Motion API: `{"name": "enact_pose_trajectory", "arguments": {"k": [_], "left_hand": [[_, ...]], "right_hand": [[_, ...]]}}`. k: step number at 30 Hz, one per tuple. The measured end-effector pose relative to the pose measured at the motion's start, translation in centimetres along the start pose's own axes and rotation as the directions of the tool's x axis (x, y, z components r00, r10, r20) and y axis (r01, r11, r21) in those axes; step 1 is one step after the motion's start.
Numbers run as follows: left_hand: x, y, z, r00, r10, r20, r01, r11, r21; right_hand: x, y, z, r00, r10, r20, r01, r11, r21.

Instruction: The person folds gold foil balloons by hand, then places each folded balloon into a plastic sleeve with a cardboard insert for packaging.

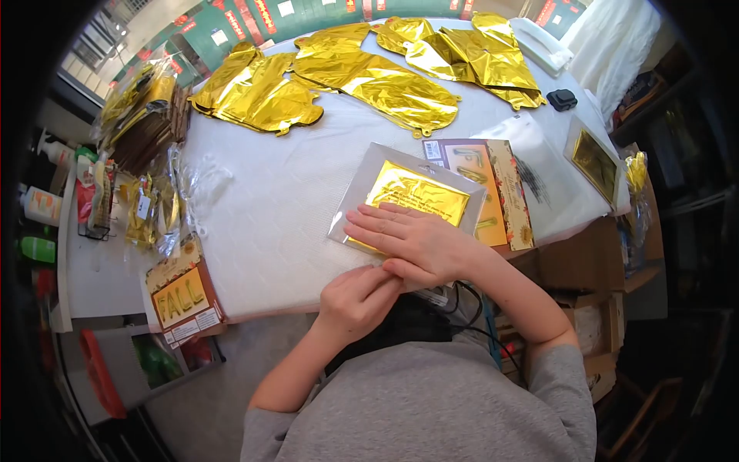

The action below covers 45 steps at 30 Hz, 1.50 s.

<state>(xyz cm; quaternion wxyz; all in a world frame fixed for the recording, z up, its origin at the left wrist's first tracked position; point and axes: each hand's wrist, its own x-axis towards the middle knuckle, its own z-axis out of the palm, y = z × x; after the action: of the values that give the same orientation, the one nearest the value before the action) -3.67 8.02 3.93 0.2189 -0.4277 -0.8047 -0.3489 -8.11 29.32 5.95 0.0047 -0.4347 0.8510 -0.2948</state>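
A clear plastic packet [356,182] with a folded gold foil balloon [416,189] inside lies tilted on the white-covered table. Across its lower part my right hand [419,242] rests flat, fingers stretched out and close together. My left hand [356,304] is closed at the near edge of the packet, its fingertips tucked beside the right thumb; what they pinch is hidden. Partly under the packet, on its right side, sits a printed card [508,192] with balloon letters pictured on it.
Gold foil balloons [377,77] lie flat along the far side. A black box-like object [562,99] and another gold packet [593,165] are at right. Brown cards [150,127] are stacked at left, above a FALL card [183,299] at the table's edge. Black cables [481,304] hang in front.
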Motion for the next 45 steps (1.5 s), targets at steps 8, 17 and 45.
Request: {"name": "enact_pose_trajectory", "arguments": {"k": [8,17,45], "left_hand": [[-1.8,1.2,-2.5,0.986,0.157,0.057,-0.146,0.976,-0.159],[-2.4,-2.4,-8.1,0.964,-0.234,-0.128,0.226,0.971,-0.072],[2.1,-2.6,-4.0,0.973,-0.125,0.196,0.118,0.992,0.046]], "right_hand": [[2.9,0.0,0.2,0.960,-0.276,0.055,0.279,0.958,-0.060],[6.2,-0.6,3.3,0.829,-0.540,0.143,0.526,0.841,0.127],[9.5,9.4,-2.6,0.897,0.167,-0.409,-0.399,0.702,-0.589]]}}
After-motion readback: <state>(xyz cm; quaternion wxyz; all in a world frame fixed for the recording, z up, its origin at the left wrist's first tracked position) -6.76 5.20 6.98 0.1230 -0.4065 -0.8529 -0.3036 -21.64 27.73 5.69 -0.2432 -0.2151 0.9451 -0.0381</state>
